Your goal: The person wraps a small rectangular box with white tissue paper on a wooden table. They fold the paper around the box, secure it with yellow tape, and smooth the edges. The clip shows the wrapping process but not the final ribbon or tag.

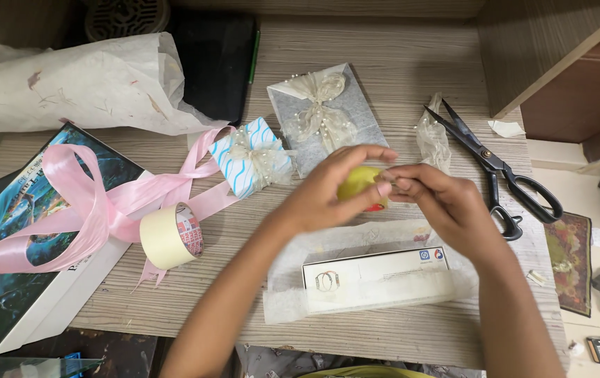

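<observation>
Two bare hands meet above the middle of the wooden table point(412, 63). Nearest the camera, under them, lies a long white box point(377, 269) on a sheet of thin white wrapping paper point(356, 241). The left hand point(328, 189) curls its fingers around a small yellow-green tape dispenser point(359, 183) with a bit of red at its lower edge, and the right hand point(447, 203) pinches something at the dispenser's right side with thumb and forefinger; what it pinches is too small to tell. To the left, a roll of cream tape point(170, 236) stands on edge beside a pink ribbon bow point(97, 210) that lies on a large picture book point(13, 238). Beyond the hands sit a small blue-and-white striped parcel point(251, 157) and a grey parcel point(328, 115), each tied with a sheer bow. Black scissors point(496, 168) lie open to the right. Farthest left is crumpled white paper point(76, 84).
</observation>
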